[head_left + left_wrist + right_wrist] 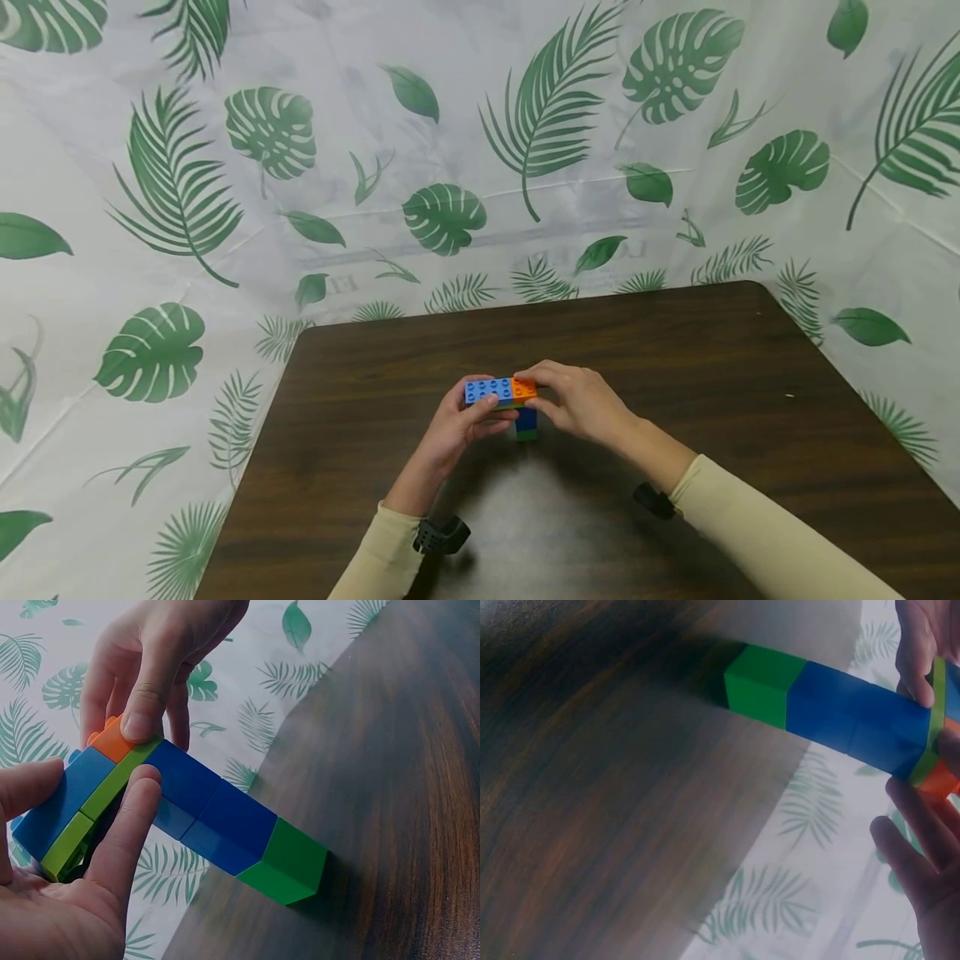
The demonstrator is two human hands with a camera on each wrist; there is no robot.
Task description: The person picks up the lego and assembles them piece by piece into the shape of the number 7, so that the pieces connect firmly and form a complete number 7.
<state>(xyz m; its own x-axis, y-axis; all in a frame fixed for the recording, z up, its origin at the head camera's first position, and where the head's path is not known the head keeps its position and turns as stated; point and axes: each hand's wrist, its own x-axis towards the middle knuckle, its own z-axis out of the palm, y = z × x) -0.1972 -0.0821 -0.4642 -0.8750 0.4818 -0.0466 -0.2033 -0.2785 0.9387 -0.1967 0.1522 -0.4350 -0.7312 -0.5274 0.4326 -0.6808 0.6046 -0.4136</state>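
A tower of toy building bricks stands on the table, with a green brick (289, 859) at its foot and dark blue bricks (214, 806) above. Lime-green plates (105, 791) lie across its top and jut out to the left. On these plates sit a blue brick (486, 388) with studs and, to its right, a smaller orange brick (523, 389). My left hand (459, 423) grips the overhanging end, thumb at the blue brick and fingers beneath the lime plates. With thumb and fingers, my right hand (588, 402) pinches the orange brick.
The dark wood-grain table (375, 467) has rounded far corners. Behind and beside it hangs a white sheet (337, 125) printed with green leaves. Black bands (442, 535) are worn near both wrists, by the pale sleeves (772, 525).
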